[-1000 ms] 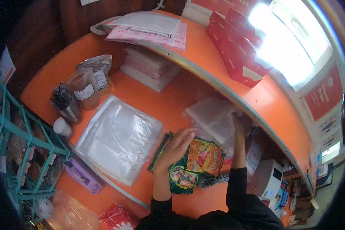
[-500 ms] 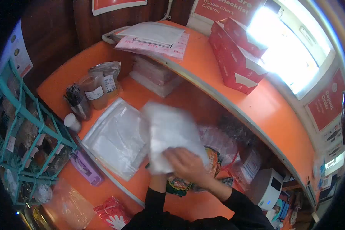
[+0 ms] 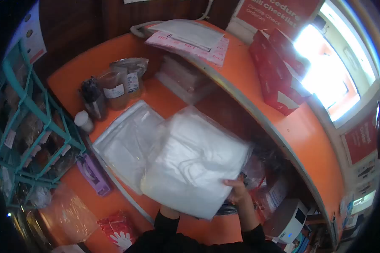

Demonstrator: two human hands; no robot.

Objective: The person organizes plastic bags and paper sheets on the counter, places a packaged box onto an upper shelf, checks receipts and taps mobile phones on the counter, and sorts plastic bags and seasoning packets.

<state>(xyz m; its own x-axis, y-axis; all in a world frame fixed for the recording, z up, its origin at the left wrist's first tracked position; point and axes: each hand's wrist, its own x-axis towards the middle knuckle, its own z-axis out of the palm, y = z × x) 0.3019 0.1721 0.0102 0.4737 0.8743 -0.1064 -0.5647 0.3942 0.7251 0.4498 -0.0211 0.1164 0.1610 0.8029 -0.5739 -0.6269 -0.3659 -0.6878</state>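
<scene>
A large pack of white, translucent plastic bags is held up in front of me, tilted above the counter. My right hand grips its right edge, thumb on top and the other fingers partly hidden behind it. Under the near edge, my left hand bears the pack from below; only the part by the wrist shows and its fingers are covered. Just left of the pack, a flat stack of clear plastic bags lies on the orange counter, partly overlapped by it.
Teal baskets stand at the left beside a purple tape dispenser. Behind are a white cup, a holder of black utensils and pouches. Red boxes sit on the raised shelf; a white printer is at right.
The pack has been turned over and spread flat, showing its broad face. My right hand has moved from on top of it to its right edge. The view has shifted slightly.
</scene>
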